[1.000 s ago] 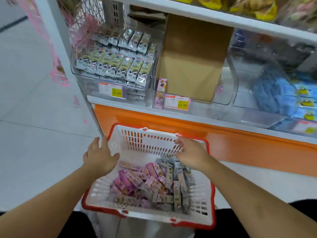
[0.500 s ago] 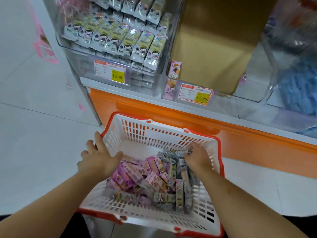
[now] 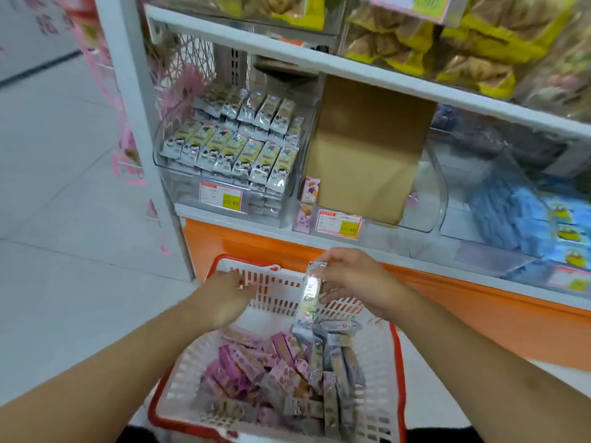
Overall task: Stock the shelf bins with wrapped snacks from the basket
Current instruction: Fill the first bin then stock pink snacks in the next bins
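A white basket with a red rim sits low in front of the shelf, holding several pink and grey wrapped snacks. My right hand grips a bunch of grey-wrapped snack bars above the basket's far end. My left hand hovers blurred over the basket's far left corner, fingers bent, holding nothing I can make out. On the shelf above, a clear bin at left is filled with rows of grey-and-yellow snacks. The middle clear bin holds a brown cardboard piece.
A third clear bin at right holds blue packets. The orange shelf base runs behind the basket. Yellow bagged snacks fill the upper shelf. White tiled floor lies to the left, beside the white shelf post.
My right hand has lifted out of the basket holding grey snack bars. My left hand moved up and forward from the basket's left side. The view has tilted up.
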The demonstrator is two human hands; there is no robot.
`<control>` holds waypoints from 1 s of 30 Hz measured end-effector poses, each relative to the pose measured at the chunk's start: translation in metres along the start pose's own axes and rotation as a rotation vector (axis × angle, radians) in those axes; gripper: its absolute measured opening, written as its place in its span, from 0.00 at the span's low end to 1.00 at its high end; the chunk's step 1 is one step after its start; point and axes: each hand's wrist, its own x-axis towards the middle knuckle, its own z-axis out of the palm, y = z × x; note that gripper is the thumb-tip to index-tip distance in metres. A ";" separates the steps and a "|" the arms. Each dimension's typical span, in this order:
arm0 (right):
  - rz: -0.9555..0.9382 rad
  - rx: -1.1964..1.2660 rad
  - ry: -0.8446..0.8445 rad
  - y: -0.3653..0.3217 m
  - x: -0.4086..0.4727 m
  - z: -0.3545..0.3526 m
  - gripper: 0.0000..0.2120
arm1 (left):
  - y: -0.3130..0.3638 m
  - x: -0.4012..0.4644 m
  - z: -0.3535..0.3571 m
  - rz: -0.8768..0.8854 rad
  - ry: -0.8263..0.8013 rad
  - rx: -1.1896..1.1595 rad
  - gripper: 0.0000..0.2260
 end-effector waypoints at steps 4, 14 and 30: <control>-0.129 0.135 -0.033 -0.045 -0.032 0.001 0.07 | 0.062 -0.046 -0.040 0.238 -0.207 -0.486 0.14; -0.447 -0.415 0.327 -0.080 -0.049 0.016 0.26 | 0.087 -0.056 -0.073 0.282 -0.064 -0.771 0.10; -0.565 -0.463 0.400 -0.133 -0.001 0.009 0.37 | 0.093 -0.028 -0.112 0.280 0.241 -0.713 0.08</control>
